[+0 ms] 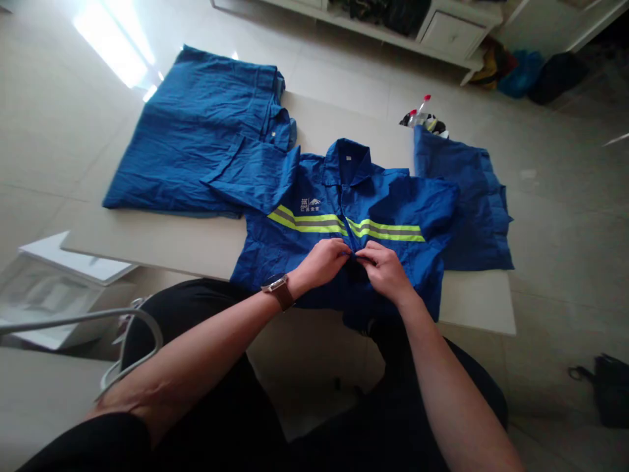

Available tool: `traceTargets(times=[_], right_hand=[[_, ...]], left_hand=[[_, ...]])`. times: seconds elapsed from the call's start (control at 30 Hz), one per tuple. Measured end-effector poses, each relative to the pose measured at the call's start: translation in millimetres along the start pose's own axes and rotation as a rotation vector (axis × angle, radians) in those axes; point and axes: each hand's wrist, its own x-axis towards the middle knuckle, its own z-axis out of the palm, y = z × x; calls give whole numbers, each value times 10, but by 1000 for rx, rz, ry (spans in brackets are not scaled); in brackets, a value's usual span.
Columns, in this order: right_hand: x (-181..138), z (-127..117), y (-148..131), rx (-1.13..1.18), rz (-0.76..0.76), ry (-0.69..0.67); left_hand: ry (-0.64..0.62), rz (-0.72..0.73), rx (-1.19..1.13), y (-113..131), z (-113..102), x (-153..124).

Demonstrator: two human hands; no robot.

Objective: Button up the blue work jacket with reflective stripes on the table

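Observation:
A blue work jacket [393, 210] with a yellow-green and grey reflective band lies face up on a low beige table [162, 242], collar away from me. My left hand [322, 261], with a brown watch on its wrist, pinches the jacket's front placket just below the band. My right hand [386, 269] pinches the same front edge right beside it, fingertips nearly touching the left ones. Both hands are closed on the cloth at the jacket's centre opening.
A folded blue garment [196, 131] lies at the table's far left, another folded blue piece [472, 196] at the right. Small bottles [422, 118] stand behind the table. A white cabinet [442, 33] lines the far wall. A clear box [44, 288] sits left; a dark bag [609, 387] at right.

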Motion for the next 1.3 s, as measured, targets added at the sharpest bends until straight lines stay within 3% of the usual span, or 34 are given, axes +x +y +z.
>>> traceTargets(times=[0.3, 0.5, 0.67, 0.77, 0.9, 1.3], right_hand=[[55, -40, 86, -172, 76, 277], [43, -83, 147, -240, 239, 450], [37, -50, 49, -320, 221, 395], [42, -24, -33, -328, 149, 370], [27, 50, -82, -388, 58, 187], [-11, 212, -94, -560, 217, -36]], left_hand=[[-72, -32, 45, 55, -15, -49], [-128, -39, 70, 33, -70, -67], [-135, 78, 80, 80, -97, -109], [-206, 148, 70, 119, -107, -131], [-303, 209, 75, 137, -104, -158], [-508, 168, 140, 124, -86, -192]])
